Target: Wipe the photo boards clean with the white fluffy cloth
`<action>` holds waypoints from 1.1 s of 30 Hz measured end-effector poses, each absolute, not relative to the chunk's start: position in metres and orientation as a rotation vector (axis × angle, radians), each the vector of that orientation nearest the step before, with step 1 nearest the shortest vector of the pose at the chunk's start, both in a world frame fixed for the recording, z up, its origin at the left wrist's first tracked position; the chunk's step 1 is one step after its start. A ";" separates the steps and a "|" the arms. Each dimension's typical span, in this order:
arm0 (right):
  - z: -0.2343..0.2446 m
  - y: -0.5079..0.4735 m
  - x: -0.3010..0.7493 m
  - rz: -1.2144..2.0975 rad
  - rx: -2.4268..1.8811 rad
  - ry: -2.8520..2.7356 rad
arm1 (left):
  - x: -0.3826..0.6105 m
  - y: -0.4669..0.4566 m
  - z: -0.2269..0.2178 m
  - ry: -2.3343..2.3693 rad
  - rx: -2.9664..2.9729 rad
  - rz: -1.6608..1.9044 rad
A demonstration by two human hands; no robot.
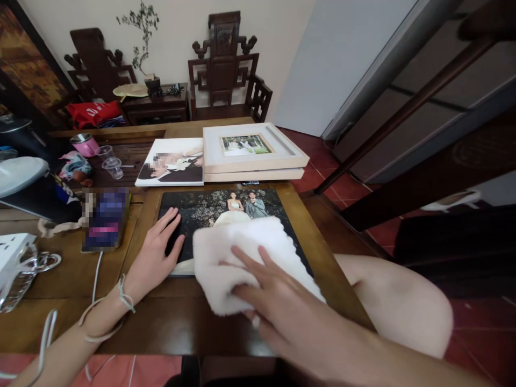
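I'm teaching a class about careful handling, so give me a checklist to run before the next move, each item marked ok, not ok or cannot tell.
1. Flat black rectangular photo panel lying on the brown wooden table: ok.
2. Bare left hand resting on the panel's left side: ok, fingers spread.
3. Bare right hand touching the fluffy white cloth with scalloped edge: ok.
4. Panel's picture fully in view: not ok, the cloth covers much of its lower right part.
5. Cloth's underside clean: cannot tell, hidden.
6. Pale-framed rectangular photo apart from the cloth: ok, it sits farther back.
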State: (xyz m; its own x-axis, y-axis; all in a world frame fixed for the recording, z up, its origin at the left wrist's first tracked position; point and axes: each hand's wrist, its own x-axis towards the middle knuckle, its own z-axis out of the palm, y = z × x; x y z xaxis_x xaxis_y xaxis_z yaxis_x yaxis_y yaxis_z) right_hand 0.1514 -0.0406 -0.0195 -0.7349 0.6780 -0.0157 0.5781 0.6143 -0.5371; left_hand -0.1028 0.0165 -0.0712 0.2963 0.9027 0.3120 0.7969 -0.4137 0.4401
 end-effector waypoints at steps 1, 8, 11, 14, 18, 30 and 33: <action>-0.016 -0.028 0.148 0.787 -1.062 -2.653 | -0.103 0.016 -0.071 1.570 2.362 0.778; -0.013 0.069 0.126 0.652 -1.212 -2.545 | -0.104 0.017 -0.073 1.543 2.365 0.822; -0.023 0.080 0.119 0.562 -1.262 -2.491 | -0.105 0.017 -0.074 1.537 2.364 0.830; -0.034 0.058 0.118 0.482 -1.247 -2.491 | -0.105 0.017 -0.074 1.538 2.363 0.830; -0.042 -0.004 0.128 0.520 -1.111 -2.560 | -0.104 0.016 -0.074 1.546 2.354 0.813; -0.009 -0.021 0.136 0.867 -1.038 -2.617 | -0.103 0.017 -0.070 1.558 2.353 0.754; -0.016 0.025 0.122 0.684 -1.137 -2.594 | -0.104 0.016 -0.071 1.549 2.356 0.778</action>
